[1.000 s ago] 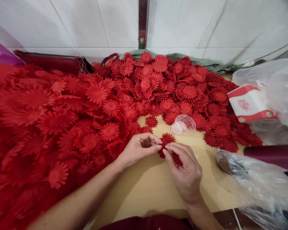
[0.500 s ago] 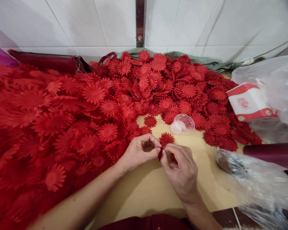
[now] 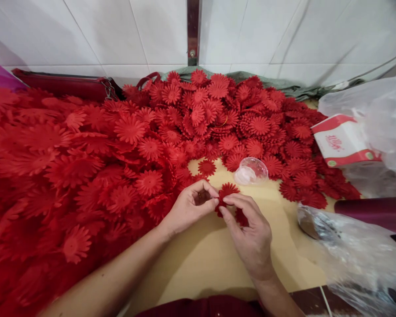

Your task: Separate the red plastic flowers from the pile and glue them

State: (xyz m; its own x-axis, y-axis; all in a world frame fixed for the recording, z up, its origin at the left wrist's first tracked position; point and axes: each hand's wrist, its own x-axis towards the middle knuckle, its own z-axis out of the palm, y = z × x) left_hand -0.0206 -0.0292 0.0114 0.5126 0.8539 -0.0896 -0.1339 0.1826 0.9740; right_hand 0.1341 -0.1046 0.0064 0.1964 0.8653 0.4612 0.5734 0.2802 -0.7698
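Left hand [image 3: 193, 206] and right hand [image 3: 252, 235] both pinch a red flower [image 3: 218, 210] between them, in from the table's [image 3: 191, 259] near edge.

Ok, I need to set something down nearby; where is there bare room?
Bare tabletop shows between the forearms, and in a strip between the right hand and the plastic bag. Crowded: red flowers fill the left and back; the box and plastic bag take up the right.
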